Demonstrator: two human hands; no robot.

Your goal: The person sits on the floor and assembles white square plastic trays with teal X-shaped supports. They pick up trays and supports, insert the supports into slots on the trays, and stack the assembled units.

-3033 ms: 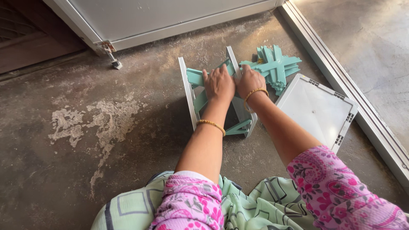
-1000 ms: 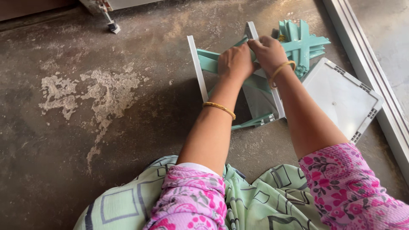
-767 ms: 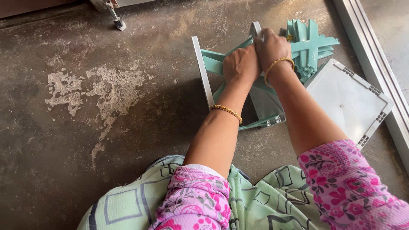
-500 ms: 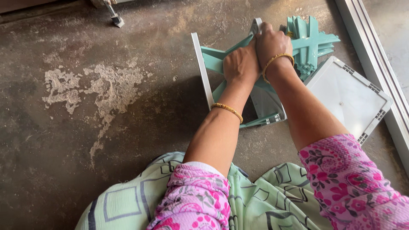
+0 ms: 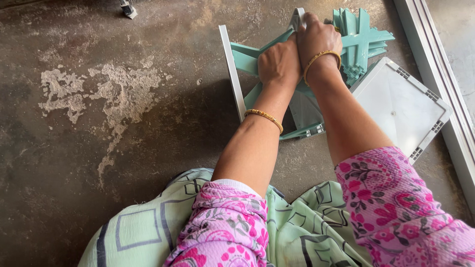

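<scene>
A half-built plastic rack stands on the floor: two upright white panels joined by mint-green crossbars. My left hand grips a green crossbar between the panels. Beside it, my right hand is closed over the top edge of the right white panel and the green piece there. Both wrists wear gold bangles. The fingers hide the joint they press on.
A stack of loose mint-green cross-shaped pieces lies just right of the rack. A flat white square panel lies further right, against a white door track. A metal caster shows at the top. Worn concrete floor spreads left.
Both hands shifted up and to the right along the rack, my right hand moving onto the top of the right panel. The view has drifted closer to the rack.
</scene>
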